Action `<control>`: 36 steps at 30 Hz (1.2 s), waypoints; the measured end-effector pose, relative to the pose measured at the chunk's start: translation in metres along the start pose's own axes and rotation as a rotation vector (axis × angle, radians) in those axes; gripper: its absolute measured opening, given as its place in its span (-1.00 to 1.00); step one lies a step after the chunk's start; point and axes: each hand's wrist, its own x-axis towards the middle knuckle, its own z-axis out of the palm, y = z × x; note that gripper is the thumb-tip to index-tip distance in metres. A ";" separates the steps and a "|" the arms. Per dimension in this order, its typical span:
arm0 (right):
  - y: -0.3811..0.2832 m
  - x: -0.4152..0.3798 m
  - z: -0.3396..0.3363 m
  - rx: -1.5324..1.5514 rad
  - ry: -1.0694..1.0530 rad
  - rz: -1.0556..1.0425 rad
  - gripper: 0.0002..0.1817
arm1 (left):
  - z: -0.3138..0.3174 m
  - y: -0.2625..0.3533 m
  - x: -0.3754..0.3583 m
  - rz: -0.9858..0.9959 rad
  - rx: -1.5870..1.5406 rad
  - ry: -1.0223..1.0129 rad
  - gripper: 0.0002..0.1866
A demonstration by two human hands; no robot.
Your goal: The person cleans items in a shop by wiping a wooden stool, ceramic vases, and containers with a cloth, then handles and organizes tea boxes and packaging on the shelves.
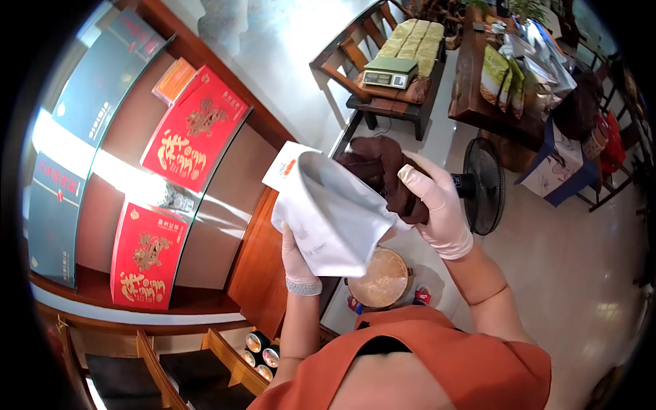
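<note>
My left hand (297,263), in a thin white glove, is closed on a white bag (328,219) that has an orange mark near its top. Most of its fingers are hidden behind the bag. A dark brown, folded, soft-looking bundle (383,167) lies against the bag's right side. My right hand (437,205), gloved as well, grips this bundle, with the thumb across its near side. Whether the bundle is cloth or something else I cannot tell. Both things are held up in front of my chest, above the floor.
Red gift boxes (195,130) stand on glass shelves at the left. Below me is a round tan-topped stool or basket (379,277). A black fan (484,184) stands right of my hand. Farther back are a bench with a scale (389,73) and a wooden table (471,89) bearing packets.
</note>
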 end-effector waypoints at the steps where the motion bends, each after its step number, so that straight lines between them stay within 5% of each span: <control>1: -0.016 -0.004 0.001 -0.052 0.031 -0.092 -0.55 | 0.011 -0.008 0.004 0.000 -0.006 -0.029 -0.36; 3: -0.044 -0.014 0.001 -0.168 0.096 -0.274 -0.56 | 0.023 -0.019 0.010 -0.010 0.008 -0.155 -0.34; 7: -0.060 -0.030 0.008 -1.128 -0.382 -0.878 -0.61 | 0.056 -0.038 0.009 0.026 0.044 -0.212 -0.32; 9: -0.060 -0.052 0.006 -1.240 -0.380 -0.798 -0.58 | 0.076 -0.035 0.000 0.153 0.180 -0.356 -0.31; 13: -0.052 -0.109 -0.017 -1.404 -0.285 -0.715 -0.52 | 0.065 -0.038 -0.001 -0.039 0.029 -0.238 -0.24; 15: -0.049 -0.135 -0.019 -1.293 -0.289 -0.714 -0.54 | 0.059 -0.041 -0.004 -0.001 0.095 -0.232 -0.19; 17: -0.063 -0.162 -0.035 -0.877 -0.458 -0.267 -0.69 | 0.079 -0.041 -0.014 -0.024 -0.046 -0.169 -0.29; 19: -0.071 -0.179 -0.046 -0.693 -0.277 -0.102 -0.74 | 0.061 -0.047 -0.007 -0.172 -0.380 -0.365 -0.61; 22: -0.080 -0.179 -0.040 -0.288 0.248 -0.242 -0.70 | 0.043 -0.060 -0.004 -0.414 -0.776 -0.624 -0.85; 24: -0.104 -0.160 -0.017 -0.204 0.344 -0.322 -0.67 | 0.067 -0.089 -0.008 -0.566 -0.843 -0.749 -0.87; 28: -0.088 -0.103 -0.015 -0.897 -0.017 -0.962 -0.65 | 0.125 -0.153 -0.014 -0.768 -0.863 -0.874 -0.88; 30: -0.079 -0.106 -0.013 -1.294 -0.206 -1.056 -0.64 | 0.150 -0.183 -0.014 -0.834 -0.865 -0.903 -0.89; 32: -0.058 -0.136 -0.025 -1.496 -0.414 -0.982 -0.64 | 0.172 -0.213 -0.011 -0.866 -0.875 -0.952 -0.89; 34: -0.025 -0.184 -0.066 -1.357 -0.674 -0.785 -0.68 | 0.196 -0.239 -0.001 -0.882 -0.882 -0.990 -0.88; 35: -0.008 -0.211 -0.100 -1.160 -0.799 -0.646 -0.69 | 0.223 -0.227 -0.019 -0.882 -0.887 -0.637 -0.87; 36: -0.005 -0.230 -0.142 -1.006 -0.646 -0.373 -0.69 | 0.233 -0.238 -0.013 -0.868 -0.921 -0.644 -0.86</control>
